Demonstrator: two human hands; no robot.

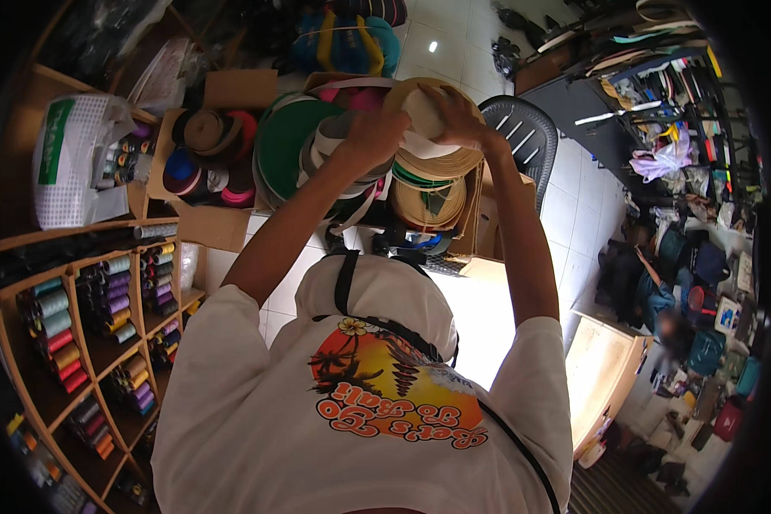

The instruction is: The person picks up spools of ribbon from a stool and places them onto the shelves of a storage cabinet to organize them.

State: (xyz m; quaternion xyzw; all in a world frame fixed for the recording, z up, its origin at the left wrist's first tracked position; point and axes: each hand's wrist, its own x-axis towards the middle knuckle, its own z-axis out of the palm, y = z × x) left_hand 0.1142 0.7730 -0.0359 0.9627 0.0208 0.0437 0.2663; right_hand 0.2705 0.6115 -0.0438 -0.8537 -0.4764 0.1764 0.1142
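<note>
Both my arms reach forward over boxes of rolled strapping. My right hand (461, 120) curves over the top of a large cream webbing roll (437, 161), its fingers bent against the roll's face. Close beside it, my left hand (377, 137) is closed on a pale webbing strip, whose end between the hands is partly hidden. Under the left hand stand a grey-and-white roll (324, 144) and a wide green roll (284, 141). A tan roll (428, 204) with green bands sits below the cream one.
An open cardboard box (214, 224) on the left holds dark, red and blue rolls. A black plastic chair (522, 137) stands right of the rolls. Wooden shelves (94, 377) with thread spools line the left. A person (664, 321) is among bags at far right.
</note>
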